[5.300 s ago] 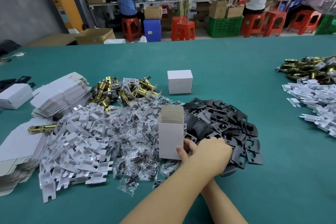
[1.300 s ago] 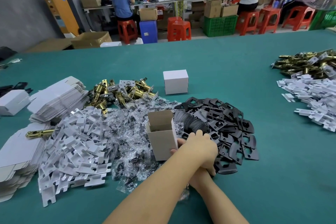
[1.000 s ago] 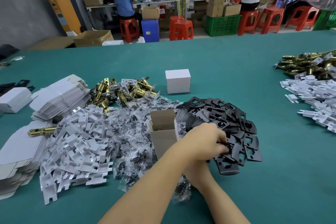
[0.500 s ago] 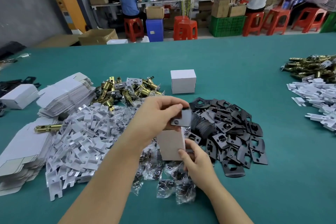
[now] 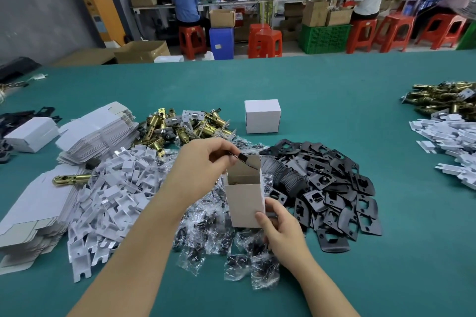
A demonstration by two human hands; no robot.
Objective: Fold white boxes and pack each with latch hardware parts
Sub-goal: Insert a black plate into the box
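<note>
An open white box [image 5: 245, 203] stands upright amid the parts on the green table [image 5: 334, 100]. My right hand [image 5: 279, 229] grips its lower right corner. My left hand [image 5: 203, 165] pinches a black strike plate [image 5: 243, 158] tilted over the box's open top. A heap of black plates [image 5: 332, 185] lies to the right of the box. Small clear bags of screws [image 5: 221, 239] lie around its base. Brass latch bolts [image 5: 180, 128] are piled behind, and white plastic inserts [image 5: 116, 195] spread to the left.
A closed white box [image 5: 262, 116] stands farther back. Flat box blanks [image 5: 95, 131] are stacked at the left, more [image 5: 25, 216] at the near left. Another pile of latches [image 5: 445, 100] and white inserts [image 5: 453, 141] lies at the right. People work at benches beyond.
My left hand picked a black plate from the heap and brought it over the box's open top, now lower and tilted. My right hand moved to grip the box's lower corner.
</note>
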